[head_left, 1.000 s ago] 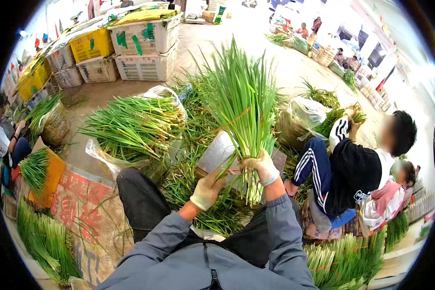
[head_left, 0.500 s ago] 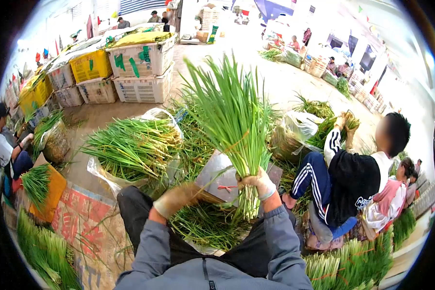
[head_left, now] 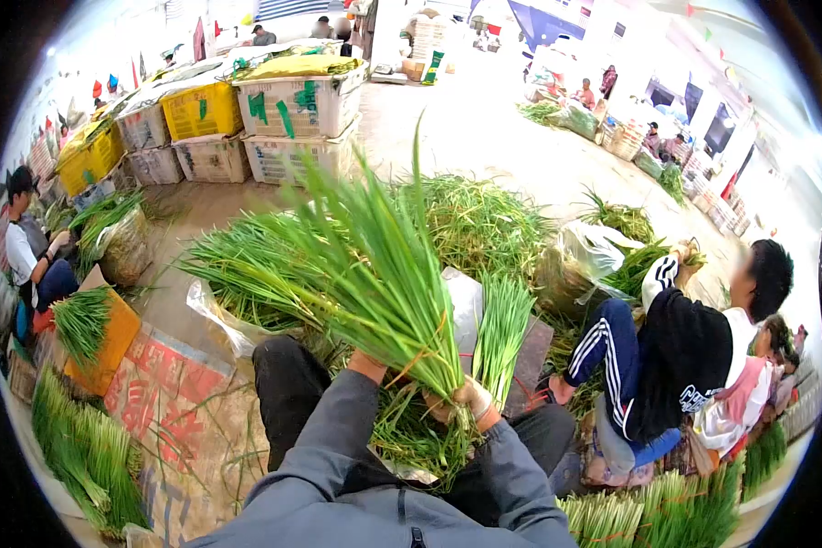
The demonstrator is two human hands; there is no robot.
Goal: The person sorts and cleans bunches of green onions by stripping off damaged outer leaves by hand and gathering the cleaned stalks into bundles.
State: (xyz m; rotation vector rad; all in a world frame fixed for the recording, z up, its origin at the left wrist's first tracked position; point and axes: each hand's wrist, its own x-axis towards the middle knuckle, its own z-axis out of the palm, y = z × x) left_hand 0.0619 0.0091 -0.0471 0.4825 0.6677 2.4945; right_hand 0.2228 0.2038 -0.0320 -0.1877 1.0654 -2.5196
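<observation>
A large bundle of garlic chives point(head_left: 388, 292) leans up and left in front of me, its leaf tips blurred, with orange bands round it. My right hand point(head_left: 475, 397), gloved, is closed round its stem end. My left hand point(head_left: 437, 408) reaches behind the bundle near the stems; the leaves hide most of it, and its fingers cannot be made out. Beside the right hand, a smaller bunch of chives point(head_left: 502, 333) lies on a grey board point(head_left: 466, 306). Loose leaves point(head_left: 411, 438) are heaped between my knees.
A pile of chives point(head_left: 247, 265) on plastic lies left, another heap point(head_left: 475, 215) ahead. Stacked crates point(head_left: 292, 105) stand behind. A person point(head_left: 685, 338) sits close on my right, another point(head_left: 36, 247) at far left. Tied bunches point(head_left: 658, 507) line the lower right.
The bundle has tipped from upright to the left, and its stem end is lower. My left hand has moved right, behind the stems. The smaller bunch on the board now shows clearly.
</observation>
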